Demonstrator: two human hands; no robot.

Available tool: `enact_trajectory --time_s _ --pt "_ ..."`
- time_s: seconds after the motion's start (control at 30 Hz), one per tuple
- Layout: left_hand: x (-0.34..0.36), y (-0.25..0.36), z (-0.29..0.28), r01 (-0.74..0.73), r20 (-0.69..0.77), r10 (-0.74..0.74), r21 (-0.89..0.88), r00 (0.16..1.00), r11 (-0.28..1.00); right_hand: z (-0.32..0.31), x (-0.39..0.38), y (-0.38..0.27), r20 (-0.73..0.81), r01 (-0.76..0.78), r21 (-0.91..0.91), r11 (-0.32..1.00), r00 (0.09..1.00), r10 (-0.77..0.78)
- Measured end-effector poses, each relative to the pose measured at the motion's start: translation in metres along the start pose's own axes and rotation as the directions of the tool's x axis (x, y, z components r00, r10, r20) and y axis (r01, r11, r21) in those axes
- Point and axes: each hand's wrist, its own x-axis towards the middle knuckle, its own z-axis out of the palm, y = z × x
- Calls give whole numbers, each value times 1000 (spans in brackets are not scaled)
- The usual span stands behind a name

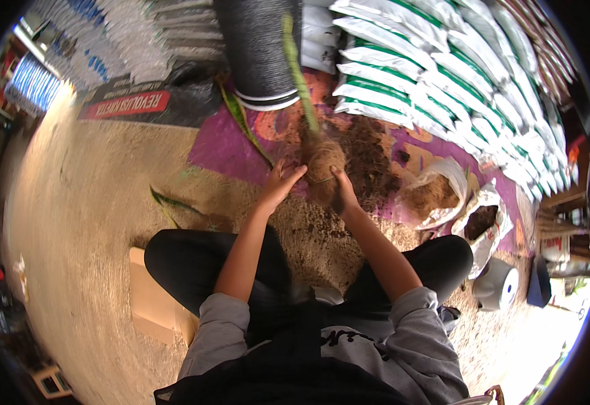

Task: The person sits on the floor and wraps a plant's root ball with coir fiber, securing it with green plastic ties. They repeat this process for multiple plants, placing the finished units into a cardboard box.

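Observation:
A snake plant [300, 88] with a tall green leaf stands in front of me, its base in a round ball of brown fibre [326, 160]. Against the ball's right side is my right hand [343, 190], its thumb on the fibre and its other fingers partly hidden. My left hand [283, 182] is at the ball's left edge with fingers apart; whether it touches the fibre I cannot tell. A thin light-green strand crosses the lower ball. Just beyond my left hand lies a yellow-edged leaf [244, 125].
Dark soil [369, 152] is spread over a purple sheet [217, 152]. To the right are an open bag of brown fibre [437, 196], a bag of dark soil [482, 221] and a grey container [495, 283]. A black cylinder [260, 54] and stacked white-green sacks [383, 74] stand beyond.

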Motion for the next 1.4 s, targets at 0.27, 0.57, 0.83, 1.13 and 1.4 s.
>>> enact_trajectory --time_s 0.27,0.57,0.83,1.13,1.4 --pt "-3 -54 -33 284 -253 -217 267 943 921 -50 55 109 -489 -204 -288 935 872 40" --pt "2 -103 -74 317 -323 -154 547 934 775 -30 51 145 -437 -228 -747 625 876 -203" --pt "31 -145 -171 583 -751 3 515 660 628 -31 52 118 -307 -253 -926 280 937 -169" --pt "74 -172 -209 753 -864 -168 299 474 586 -20 38 78 55 126 -979 160 920 -389" --pt "88 -180 -211 817 -928 -129 235 350 526 -28 25 76 227 266 -963 46 891 -393"
